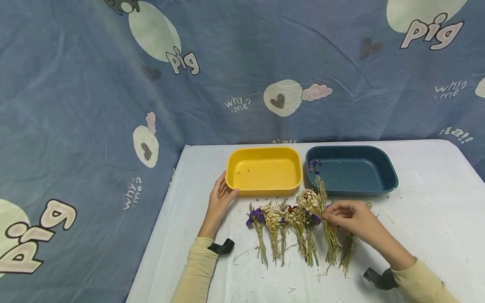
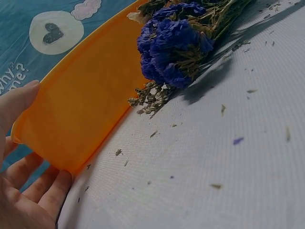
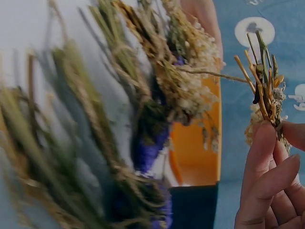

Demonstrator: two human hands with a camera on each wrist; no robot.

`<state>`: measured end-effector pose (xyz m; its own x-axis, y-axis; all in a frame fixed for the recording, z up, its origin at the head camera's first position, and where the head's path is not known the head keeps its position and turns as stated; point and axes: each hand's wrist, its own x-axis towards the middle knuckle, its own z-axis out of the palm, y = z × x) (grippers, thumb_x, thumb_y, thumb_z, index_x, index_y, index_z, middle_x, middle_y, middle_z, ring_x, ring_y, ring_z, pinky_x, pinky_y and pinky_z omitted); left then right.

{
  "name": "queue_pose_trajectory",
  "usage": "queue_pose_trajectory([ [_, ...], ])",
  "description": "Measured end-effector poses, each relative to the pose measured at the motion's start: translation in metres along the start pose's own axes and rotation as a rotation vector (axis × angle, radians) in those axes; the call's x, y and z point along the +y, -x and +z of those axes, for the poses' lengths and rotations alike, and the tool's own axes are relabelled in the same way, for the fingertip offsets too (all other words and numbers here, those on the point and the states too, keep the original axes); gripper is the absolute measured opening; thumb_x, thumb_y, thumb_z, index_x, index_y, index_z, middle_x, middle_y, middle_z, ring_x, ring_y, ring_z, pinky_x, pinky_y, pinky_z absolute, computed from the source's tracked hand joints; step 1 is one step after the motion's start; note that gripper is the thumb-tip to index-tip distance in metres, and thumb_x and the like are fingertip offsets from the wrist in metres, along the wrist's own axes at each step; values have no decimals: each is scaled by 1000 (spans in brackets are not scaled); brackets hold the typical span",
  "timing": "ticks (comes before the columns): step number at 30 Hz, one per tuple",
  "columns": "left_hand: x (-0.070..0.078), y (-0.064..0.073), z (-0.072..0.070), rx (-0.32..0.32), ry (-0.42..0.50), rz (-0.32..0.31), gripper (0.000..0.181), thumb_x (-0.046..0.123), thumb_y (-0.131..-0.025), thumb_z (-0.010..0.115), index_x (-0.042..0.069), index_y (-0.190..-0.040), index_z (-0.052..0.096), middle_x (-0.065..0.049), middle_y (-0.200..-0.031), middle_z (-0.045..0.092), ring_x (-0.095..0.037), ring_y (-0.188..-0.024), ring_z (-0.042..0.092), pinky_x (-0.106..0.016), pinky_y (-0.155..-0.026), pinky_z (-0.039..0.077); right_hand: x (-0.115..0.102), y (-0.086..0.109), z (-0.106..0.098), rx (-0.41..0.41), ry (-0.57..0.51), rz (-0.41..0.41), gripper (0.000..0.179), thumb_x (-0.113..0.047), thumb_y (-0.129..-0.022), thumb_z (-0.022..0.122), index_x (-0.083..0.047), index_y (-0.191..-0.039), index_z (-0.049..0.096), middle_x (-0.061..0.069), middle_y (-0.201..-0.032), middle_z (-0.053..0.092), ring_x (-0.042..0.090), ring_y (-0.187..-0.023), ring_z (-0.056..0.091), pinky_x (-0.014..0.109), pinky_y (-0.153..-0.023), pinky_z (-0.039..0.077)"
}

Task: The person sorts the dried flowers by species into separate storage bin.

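My left hand (image 1: 219,202) grips the near left corner of a yellow plastic tray (image 1: 265,192), thumb at its front wall and fingers round the outside. In the left wrist view, purple dried flowers (image 2: 174,47) lie close to the tray's front wall. My right hand (image 1: 352,219) pinches a small bunch of cream dried flowers (image 1: 310,200) between thumb and fingertips, raised over the row. Its short cut stems (image 3: 261,81) point up in the right wrist view, and a strand of twine (image 3: 209,73) runs from it towards the other bunches.
Several tied dried flower bunches (image 1: 273,216) lie in a row before the trays, some partly hidden by my right hand. A dark blue tray (image 1: 354,192) stands right of the yellow one with purple petals (image 1: 314,165) inside. Stem bits litter the white tablecloth (image 1: 428,189).
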<state>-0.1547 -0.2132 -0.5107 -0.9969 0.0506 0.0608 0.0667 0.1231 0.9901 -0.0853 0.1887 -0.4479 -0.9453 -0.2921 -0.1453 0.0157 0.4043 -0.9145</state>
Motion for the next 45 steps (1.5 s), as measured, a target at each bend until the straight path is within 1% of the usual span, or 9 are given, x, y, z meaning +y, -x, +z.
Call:
queue_pose_trajectory([
  [8, 3, -1, 1, 0, -17, -9, 80, 15, -99, 71, 13, -165, 25, -8, -167, 36, -26, -155, 37, -25, -122, 37, -15, -17, -10, -19, 28, -68, 20, -22, -96, 74, -3, -103, 75, 6, -80, 76, 20, -65, 67, 35, -49, 55],
  [12, 2, 0, 0, 5, -16, -18, 80, 15, -99, 71, 13, -165, 25, -10, -167, 35, -27, -155, 37, -30, -123, 37, -22, -28, -13, -35, 40, -79, 21, -25, -96, 75, -5, -102, 76, 6, -81, 77, 17, -66, 68, 36, -51, 55],
  [17, 1, 2, 0, 9, -17, -26, 81, 14, -99, 71, 12, -165, 25, -11, -168, 34, -28, -155, 36, -33, -125, 35, -28, -43, -15, -58, 45, -74, 22, -28, -98, 73, -6, -102, 76, 6, -82, 78, 16, -65, 67, 37, -53, 56],
  [23, 2, 2, 1, 17, -15, -26, 80, 15, -99, 71, 12, -165, 25, -11, -168, 34, -28, -155, 36, -33, -125, 35, -35, -63, -15, -91, 34, -50, 26, -33, -97, 74, -7, -101, 76, 5, -79, 76, 18, -63, 65, 38, -54, 57],
  [26, 2, 2, 1, 19, -15, -27, 80, 15, -99, 71, 12, -165, 25, -10, -168, 35, -28, -155, 36, -32, -124, 35, -38, -74, -15, -110, 41, -57, 26, -33, -97, 74, -7, -101, 76, 6, -78, 75, 17, -62, 64, 37, -54, 58],
  [29, 3, 1, 1, 19, -19, -30, 80, 15, -99, 71, 12, -165, 25, -9, -167, 35, -27, -155, 37, -31, -124, 36, -42, -85, -14, -121, 66, -77, 25, -32, -96, 75, -8, -102, 77, 8, -80, 75, 18, -66, 67, 38, -57, 59],
  [36, 3, 1, 1, 15, -19, -32, 81, 15, -98, 72, 14, -165, 26, -9, -168, 35, -27, -155, 37, -30, -124, 36, -48, -111, -10, -130, 100, -80, 24, -31, -96, 75, -8, -103, 78, 8, -79, 76, 30, -74, 71, 37, -59, 60],
  [40, 2, 2, 1, 11, -20, -28, 81, 15, -98, 72, 14, -165, 26, -11, -168, 35, -27, -154, 37, -32, -124, 36, -51, -124, -7, -137, 125, -84, 23, -30, -97, 74, -8, -103, 78, 7, -78, 76, 30, -75, 72, 42, -62, 62],
  [45, 2, 2, 1, 3, -24, -17, 80, 14, -99, 71, 14, -165, 25, -11, -168, 35, -28, -155, 37, -32, -124, 36, -54, -139, -4, -159, 116, -82, 24, -30, -98, 73, -7, -102, 78, 12, -80, 76, 33, -71, 70, 48, -65, 62],
])
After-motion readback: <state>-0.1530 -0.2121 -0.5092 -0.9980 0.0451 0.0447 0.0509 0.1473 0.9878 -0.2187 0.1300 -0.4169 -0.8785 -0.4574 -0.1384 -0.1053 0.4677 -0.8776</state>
